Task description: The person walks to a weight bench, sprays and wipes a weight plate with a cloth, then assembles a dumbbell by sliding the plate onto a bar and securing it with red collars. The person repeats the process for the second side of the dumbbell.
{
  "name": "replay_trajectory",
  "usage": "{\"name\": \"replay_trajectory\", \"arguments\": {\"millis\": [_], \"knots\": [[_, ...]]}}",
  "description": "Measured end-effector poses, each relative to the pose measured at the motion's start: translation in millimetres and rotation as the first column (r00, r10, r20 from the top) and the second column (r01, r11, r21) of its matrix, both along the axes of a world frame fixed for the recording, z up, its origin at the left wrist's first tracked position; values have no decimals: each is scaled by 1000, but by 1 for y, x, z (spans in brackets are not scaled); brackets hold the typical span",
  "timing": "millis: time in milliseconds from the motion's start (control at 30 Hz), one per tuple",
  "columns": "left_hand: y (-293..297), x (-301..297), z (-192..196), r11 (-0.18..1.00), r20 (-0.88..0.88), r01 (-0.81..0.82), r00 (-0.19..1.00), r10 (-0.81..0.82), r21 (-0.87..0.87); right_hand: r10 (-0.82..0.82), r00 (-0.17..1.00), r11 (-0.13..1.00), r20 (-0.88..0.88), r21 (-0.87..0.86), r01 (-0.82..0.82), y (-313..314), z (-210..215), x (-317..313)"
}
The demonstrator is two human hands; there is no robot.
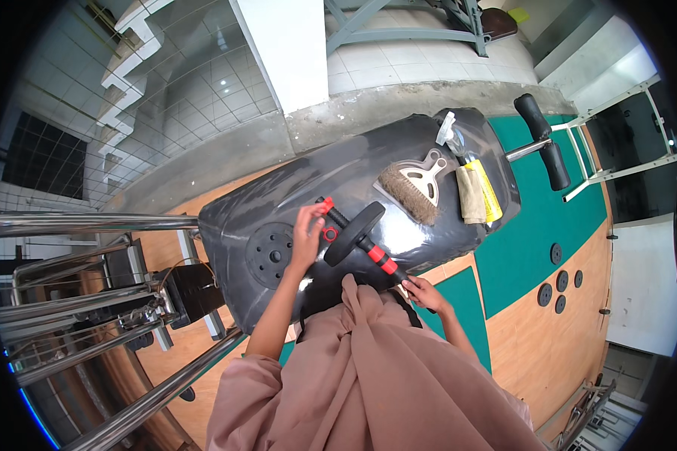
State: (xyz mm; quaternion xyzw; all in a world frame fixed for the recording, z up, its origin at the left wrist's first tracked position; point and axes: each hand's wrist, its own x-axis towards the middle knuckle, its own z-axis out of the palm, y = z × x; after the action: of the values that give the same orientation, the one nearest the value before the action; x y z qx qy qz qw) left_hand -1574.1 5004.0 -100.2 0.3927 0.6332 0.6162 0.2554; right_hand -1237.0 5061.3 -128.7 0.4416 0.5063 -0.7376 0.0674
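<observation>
At the left of the frame chrome bars (pixel 90 222) run beside a dark padded counter (pixel 278 203). Near centre the left hand (pixel 307 234) curls its fingers around the upper red-and-black grip of an ab roller wheel (pixel 353 234) — the wheel rests on the counter. The right hand (pixel 423 291) closes on the lower grip, lower centre-right. Further right lie a brush (pixel 412 189), a folded cloth (pixel 470 194) and a spray bottle (pixel 466 158).

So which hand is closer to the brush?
The left hand, though not by much. It grips one end of the wheel roller, down and left of the brush. The right hand holds the other end, farther below the brush, near the person's body.
</observation>
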Motion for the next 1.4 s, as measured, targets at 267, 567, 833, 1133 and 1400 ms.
{"name": "replay_trajectory", "arguments": {"millis": [267, 567, 833, 1133, 1400], "knots": [[-10, 58, -8, 972, 17, 233, 972, -233, -34, 100, 993, 995, 64, -6, -99, 10, 51, -6], [10, 31, -45, 847, 404, -434, 746, 529, -309, 36, 998, 999, -49, -22, -37, 6, 33, 8], [18, 0, -67, 953, 619, -101, 740, 264, -286, -23, 994, 995, -109, -96, 12, -2, 18, 2], [6, 14, -78, 922, 366, -342, 847, 385, -181, -52, 996, 992, -75, -123, 43, 1, 22, 2], [39, 1, -42, 945, 818, 108, 537, 207, -309, -72, 995, 983, -74, -173, 58, 0, 23, 5]]}}
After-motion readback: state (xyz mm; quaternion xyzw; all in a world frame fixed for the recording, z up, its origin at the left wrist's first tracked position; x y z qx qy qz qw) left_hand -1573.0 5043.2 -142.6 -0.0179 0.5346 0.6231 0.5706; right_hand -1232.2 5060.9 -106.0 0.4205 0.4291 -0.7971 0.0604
